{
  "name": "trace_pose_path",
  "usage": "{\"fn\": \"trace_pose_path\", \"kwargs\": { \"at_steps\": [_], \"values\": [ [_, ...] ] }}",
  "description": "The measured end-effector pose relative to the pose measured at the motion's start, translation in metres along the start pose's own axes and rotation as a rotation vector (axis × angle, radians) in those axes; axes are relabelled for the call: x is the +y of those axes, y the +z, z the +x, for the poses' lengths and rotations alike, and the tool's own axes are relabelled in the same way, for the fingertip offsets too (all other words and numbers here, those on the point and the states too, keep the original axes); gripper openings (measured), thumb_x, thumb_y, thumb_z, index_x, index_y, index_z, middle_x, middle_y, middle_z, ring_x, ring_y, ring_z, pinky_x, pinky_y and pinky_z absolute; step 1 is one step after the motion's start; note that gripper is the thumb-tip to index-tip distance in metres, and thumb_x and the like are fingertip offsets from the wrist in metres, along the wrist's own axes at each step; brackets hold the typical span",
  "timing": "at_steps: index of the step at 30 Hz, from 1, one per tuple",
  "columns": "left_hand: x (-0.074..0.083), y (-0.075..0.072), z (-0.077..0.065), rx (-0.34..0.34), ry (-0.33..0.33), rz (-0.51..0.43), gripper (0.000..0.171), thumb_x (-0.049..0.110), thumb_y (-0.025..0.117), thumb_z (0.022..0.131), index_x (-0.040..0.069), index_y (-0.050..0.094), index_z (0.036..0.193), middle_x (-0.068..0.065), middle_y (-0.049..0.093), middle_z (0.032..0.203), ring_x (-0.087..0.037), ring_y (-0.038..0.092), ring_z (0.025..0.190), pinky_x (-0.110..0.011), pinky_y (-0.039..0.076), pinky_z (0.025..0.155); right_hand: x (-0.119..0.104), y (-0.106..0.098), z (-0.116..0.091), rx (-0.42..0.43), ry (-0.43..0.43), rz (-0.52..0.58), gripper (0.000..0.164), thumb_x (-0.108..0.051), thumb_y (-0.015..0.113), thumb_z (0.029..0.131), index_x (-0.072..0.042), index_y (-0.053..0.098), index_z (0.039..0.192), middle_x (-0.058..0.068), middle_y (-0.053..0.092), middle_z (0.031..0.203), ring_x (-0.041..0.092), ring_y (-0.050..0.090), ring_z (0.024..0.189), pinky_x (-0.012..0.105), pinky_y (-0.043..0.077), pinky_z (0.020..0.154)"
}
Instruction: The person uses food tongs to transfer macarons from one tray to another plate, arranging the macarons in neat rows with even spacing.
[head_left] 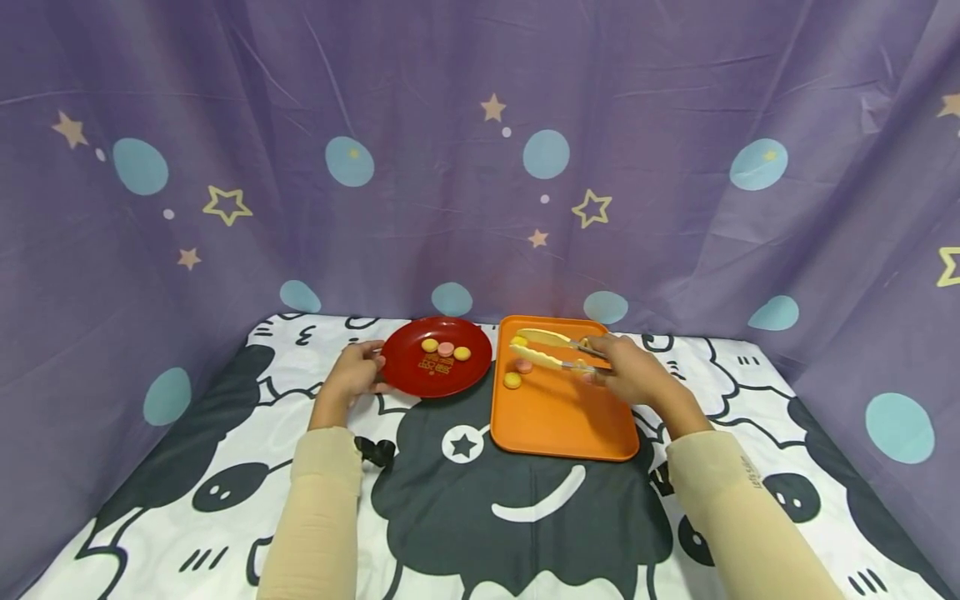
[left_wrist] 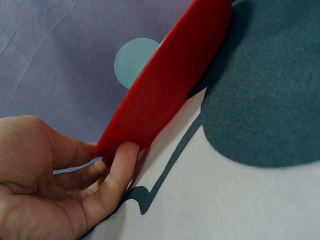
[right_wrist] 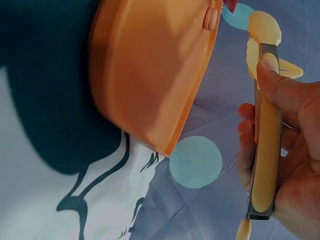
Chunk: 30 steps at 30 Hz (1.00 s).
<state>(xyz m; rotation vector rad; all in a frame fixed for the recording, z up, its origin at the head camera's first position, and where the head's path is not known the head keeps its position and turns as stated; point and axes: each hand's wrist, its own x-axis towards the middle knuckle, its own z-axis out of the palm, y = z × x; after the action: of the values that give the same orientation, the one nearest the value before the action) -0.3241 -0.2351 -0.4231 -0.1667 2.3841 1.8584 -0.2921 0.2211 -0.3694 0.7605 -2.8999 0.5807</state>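
My left hand (head_left: 354, 371) pinches the left rim of a round red plate (head_left: 405, 367), thumb at the edge and fingers against its underside in the left wrist view. Three toy macarons lie in a row on it: yellow (head_left: 429, 345), pink (head_left: 446, 349) and yellow (head_left: 462, 354). Over an orange tray (head_left: 562, 425), my right hand (head_left: 633, 371) grips kitchen tongs (head_left: 536, 357) with cream-yellow tips spread apart, nothing between them. Beneath and beside the tips, the tray holds a pink macaron (head_left: 523, 366) and two yellow ones, the nearer (head_left: 512, 380) in plain sight, the other partly covered.
Plate and tray stand side by side on a cloth (head_left: 532, 550) with black and white cartoon sheep. A purple curtain (head_left: 450, 167) with stars and blue dots rises right behind them and at both sides.
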Motion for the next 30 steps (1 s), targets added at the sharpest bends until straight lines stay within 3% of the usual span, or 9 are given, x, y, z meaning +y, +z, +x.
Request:
{"fn": "trace_pose_path", "kwargs": {
  "at_steps": [5,12,19,24,30],
  "values": [
    [0.0,0.0,0.0,0.003,-0.01,0.006,0.052,-0.002,0.039,0.106,0.0,0.034,0.158,-0.026,0.046,0.146,-0.034,0.063,0.109,-0.04,0.063,0.08,-0.006,0.003,0.004,-0.009,-0.015,-0.002,0.033,-0.018,0.079,0.091,-0.008,0.066,0.12,0.009,0.067,0.11,0.031,0.061,0.102,0.054,0.052,0.089],
    [-0.001,-0.001,0.0,-0.008,0.0,-0.007,0.052,-0.003,0.039,0.106,-0.001,0.033,0.158,-0.027,0.045,0.145,-0.032,0.063,0.106,-0.04,0.063,0.08,-0.018,0.006,0.01,-0.027,-0.002,0.001,0.048,-0.019,0.079,0.091,-0.007,0.063,0.135,0.013,0.064,0.132,0.036,0.057,0.119,0.059,0.05,0.098],
    [0.0,-0.002,-0.001,-0.01,0.01,0.0,0.051,-0.002,0.038,0.106,-0.001,0.035,0.157,-0.027,0.047,0.142,-0.03,0.064,0.102,-0.04,0.063,0.079,-0.031,0.009,0.018,-0.023,-0.044,0.011,0.036,-0.019,0.079,0.091,-0.011,0.065,0.123,0.008,0.067,0.117,0.03,0.06,0.109,0.053,0.053,0.09],
    [0.001,-0.002,-0.002,-0.005,0.004,0.001,0.051,-0.002,0.038,0.106,0.0,0.035,0.157,-0.026,0.047,0.143,-0.031,0.064,0.104,-0.041,0.063,0.081,-0.038,0.013,0.025,-0.009,-0.117,0.018,0.041,-0.015,0.079,0.091,-0.009,0.065,0.128,0.007,0.069,0.115,0.033,0.062,0.112,0.052,0.054,0.094],
    [0.001,-0.001,0.0,-0.005,0.002,0.014,0.051,-0.002,0.038,0.106,0.0,0.034,0.157,-0.027,0.047,0.142,-0.032,0.063,0.105,-0.042,0.063,0.082,-0.047,0.017,0.031,-0.021,-0.13,0.018,0.039,-0.015,0.078,0.092,-0.009,0.065,0.128,0.005,0.068,0.114,0.03,0.064,0.106,0.047,0.055,0.091]
  ]
}}
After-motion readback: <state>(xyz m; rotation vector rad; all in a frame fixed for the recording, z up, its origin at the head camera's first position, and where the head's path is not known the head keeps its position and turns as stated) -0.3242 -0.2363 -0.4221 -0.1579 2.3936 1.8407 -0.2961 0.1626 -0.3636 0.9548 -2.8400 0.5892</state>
